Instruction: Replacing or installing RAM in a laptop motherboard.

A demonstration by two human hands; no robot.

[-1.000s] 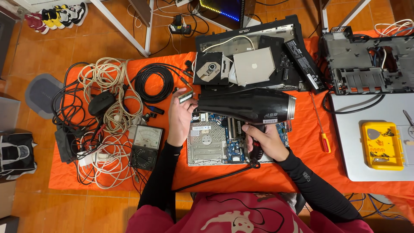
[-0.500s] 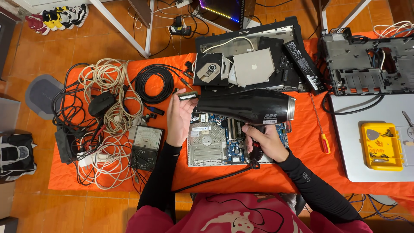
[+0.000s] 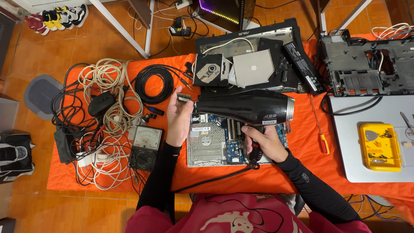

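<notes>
My right hand (image 3: 264,144) grips the handle of a black hair dryer (image 3: 243,107), whose nozzle points left. My left hand (image 3: 179,121) holds a small flat memory module (image 3: 184,97) upright just in front of that nozzle. Under both hands lies a laptop circuit board (image 3: 215,142) with a metal plate, resting on the orange cloth (image 3: 293,172). The dryer's black cord (image 3: 207,181) trails down and left across the cloth.
A black-and-white analog multimeter (image 3: 145,146) and a tangle of cables (image 3: 103,108) lie at left. An opened laptop base (image 3: 254,64) with an optical drive sits behind. A screwdriver (image 3: 321,140), silver laptop lid (image 3: 371,142), yellow parts box (image 3: 381,146) and stripped chassis (image 3: 366,64) are at right.
</notes>
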